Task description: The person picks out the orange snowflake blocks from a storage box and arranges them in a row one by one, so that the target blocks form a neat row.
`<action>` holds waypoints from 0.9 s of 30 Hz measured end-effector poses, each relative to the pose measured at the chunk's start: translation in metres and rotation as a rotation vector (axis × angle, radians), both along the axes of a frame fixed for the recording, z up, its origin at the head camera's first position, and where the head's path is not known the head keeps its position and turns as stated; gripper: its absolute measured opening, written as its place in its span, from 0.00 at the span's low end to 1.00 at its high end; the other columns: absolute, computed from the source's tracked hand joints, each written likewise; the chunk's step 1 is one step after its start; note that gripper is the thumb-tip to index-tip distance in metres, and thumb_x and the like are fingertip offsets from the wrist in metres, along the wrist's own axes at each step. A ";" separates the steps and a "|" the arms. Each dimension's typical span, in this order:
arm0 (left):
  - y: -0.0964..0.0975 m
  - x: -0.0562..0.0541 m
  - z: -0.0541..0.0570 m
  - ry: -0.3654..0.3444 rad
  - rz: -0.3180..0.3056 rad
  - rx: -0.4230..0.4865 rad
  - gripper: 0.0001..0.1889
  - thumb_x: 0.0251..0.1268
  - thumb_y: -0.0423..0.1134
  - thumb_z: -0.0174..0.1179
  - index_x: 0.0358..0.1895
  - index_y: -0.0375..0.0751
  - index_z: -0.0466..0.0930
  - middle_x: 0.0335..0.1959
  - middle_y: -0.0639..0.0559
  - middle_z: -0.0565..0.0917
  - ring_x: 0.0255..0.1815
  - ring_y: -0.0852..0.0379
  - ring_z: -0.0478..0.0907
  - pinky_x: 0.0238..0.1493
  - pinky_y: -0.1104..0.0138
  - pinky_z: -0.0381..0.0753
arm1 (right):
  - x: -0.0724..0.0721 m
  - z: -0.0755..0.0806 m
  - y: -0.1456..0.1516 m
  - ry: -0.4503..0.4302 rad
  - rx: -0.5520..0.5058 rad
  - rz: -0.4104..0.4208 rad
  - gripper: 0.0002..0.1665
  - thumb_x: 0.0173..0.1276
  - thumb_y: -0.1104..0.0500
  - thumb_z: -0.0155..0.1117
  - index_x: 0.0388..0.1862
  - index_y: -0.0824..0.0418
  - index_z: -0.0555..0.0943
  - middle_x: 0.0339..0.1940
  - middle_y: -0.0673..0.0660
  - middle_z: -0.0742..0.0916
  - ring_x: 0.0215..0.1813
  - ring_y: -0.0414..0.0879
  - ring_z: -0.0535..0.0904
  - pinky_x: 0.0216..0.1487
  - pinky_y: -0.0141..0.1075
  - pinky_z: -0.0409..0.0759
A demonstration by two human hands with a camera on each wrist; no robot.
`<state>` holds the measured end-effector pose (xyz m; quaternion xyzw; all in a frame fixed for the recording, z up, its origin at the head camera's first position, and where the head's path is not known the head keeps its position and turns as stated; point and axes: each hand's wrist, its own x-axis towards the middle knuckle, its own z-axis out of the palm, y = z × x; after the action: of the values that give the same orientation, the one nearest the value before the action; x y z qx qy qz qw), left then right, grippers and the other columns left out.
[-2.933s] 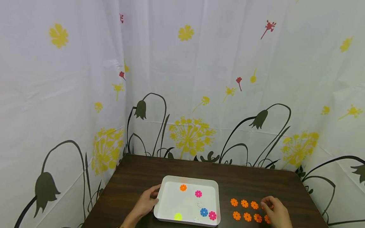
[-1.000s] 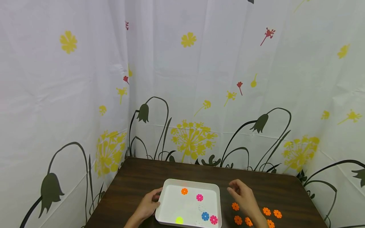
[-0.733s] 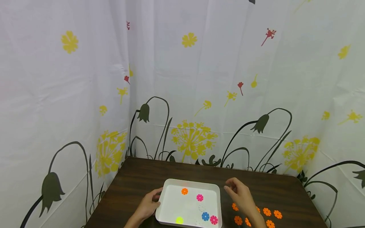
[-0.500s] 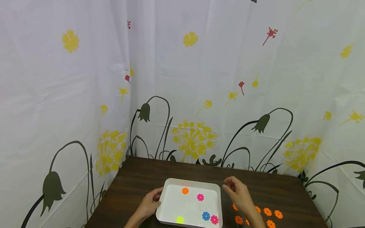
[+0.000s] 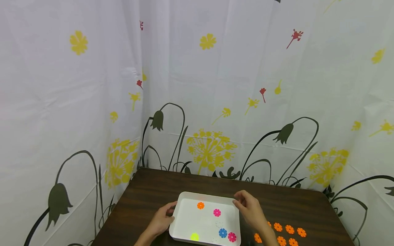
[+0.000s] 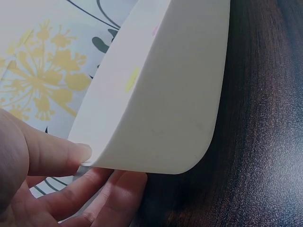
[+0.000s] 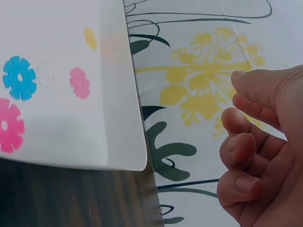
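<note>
A shallow white tray (image 5: 191, 222) sits on the table with notched plastic discs inside. My left hand (image 5: 161, 220) grips its left side; in the left wrist view the thumb (image 6: 80, 153) lies on the rim, with fingers curled below. In the tray are an orange disc (image 5: 200, 205), two pink discs (image 5: 217, 212), a blue disc (image 5: 223, 233), a yellow disc (image 5: 194, 236) and faint clear discs (image 5: 219, 224). Beside the tray's back right corner hovers my right hand (image 5: 250, 210), fingers loosely bent. Nothing shows between its fingers in the right wrist view.
Right of the tray, several orange discs (image 5: 289, 229) lie in two rows on the dark wooden table (image 5: 160, 184); my right forearm covers some of them. A white curtain (image 5: 178, 68) printed with flowers hangs behind the table's back edge.
My right hand has left the far end of the orange disc rows and moved left to the tray's back right corner. The left hand stays at the tray. The view has shifted slightly.
</note>
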<state>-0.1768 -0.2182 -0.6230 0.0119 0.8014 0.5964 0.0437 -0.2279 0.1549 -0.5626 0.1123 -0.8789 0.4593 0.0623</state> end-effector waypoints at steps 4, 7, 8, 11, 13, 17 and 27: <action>0.000 0.000 0.000 0.000 -0.001 -0.001 0.33 0.63 0.17 0.54 0.75 0.23 0.66 0.50 0.25 0.83 0.32 0.49 0.87 0.26 0.55 0.87 | 0.000 0.001 -0.004 -0.004 0.004 -0.001 0.08 0.70 0.63 0.73 0.45 0.55 0.85 0.28 0.49 0.79 0.27 0.39 0.71 0.27 0.30 0.73; 0.000 0.000 0.001 0.003 0.001 -0.011 0.33 0.63 0.17 0.55 0.74 0.23 0.66 0.50 0.25 0.83 0.31 0.49 0.87 0.25 0.56 0.86 | 0.001 0.002 -0.006 -0.006 0.007 -0.003 0.08 0.70 0.63 0.73 0.45 0.55 0.85 0.28 0.49 0.79 0.27 0.39 0.71 0.27 0.30 0.72; 0.000 0.000 0.001 0.004 0.002 -0.012 0.33 0.63 0.18 0.55 0.74 0.23 0.67 0.50 0.25 0.83 0.31 0.49 0.86 0.25 0.56 0.86 | 0.002 0.002 -0.007 -0.008 0.007 -0.002 0.08 0.70 0.63 0.73 0.45 0.54 0.85 0.28 0.48 0.79 0.27 0.39 0.71 0.27 0.30 0.72; 0.001 -0.001 0.001 0.006 0.005 -0.016 0.33 0.63 0.18 0.55 0.74 0.23 0.67 0.50 0.26 0.83 0.31 0.50 0.86 0.25 0.56 0.86 | 0.002 0.002 -0.010 0.004 0.007 0.013 0.08 0.70 0.64 0.72 0.45 0.55 0.84 0.29 0.48 0.79 0.26 0.39 0.71 0.26 0.30 0.72; 0.001 0.000 0.000 0.004 0.003 -0.007 0.32 0.63 0.18 0.55 0.74 0.23 0.67 0.50 0.26 0.83 0.32 0.50 0.86 0.26 0.56 0.86 | 0.002 0.001 -0.012 0.013 0.004 0.022 0.08 0.70 0.64 0.73 0.44 0.55 0.84 0.29 0.48 0.79 0.26 0.38 0.71 0.26 0.30 0.71; 0.001 0.000 0.000 -0.001 0.000 0.006 0.32 0.64 0.17 0.54 0.74 0.22 0.67 0.50 0.25 0.82 0.33 0.50 0.86 0.27 0.55 0.87 | 0.001 0.003 -0.017 -0.001 -0.008 0.029 0.08 0.70 0.64 0.73 0.44 0.53 0.85 0.29 0.48 0.79 0.26 0.39 0.71 0.26 0.29 0.72; 0.001 0.000 0.001 0.002 0.005 0.005 0.32 0.64 0.17 0.55 0.74 0.22 0.67 0.50 0.25 0.83 0.32 0.50 0.86 0.26 0.55 0.88 | -0.004 0.000 -0.025 0.006 -0.013 0.053 0.08 0.70 0.62 0.73 0.44 0.53 0.84 0.30 0.48 0.80 0.27 0.39 0.72 0.28 0.30 0.75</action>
<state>-0.1770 -0.2171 -0.6217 0.0105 0.8000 0.5985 0.0412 -0.2322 0.1299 -0.5626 0.1365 -0.8724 0.4663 0.0532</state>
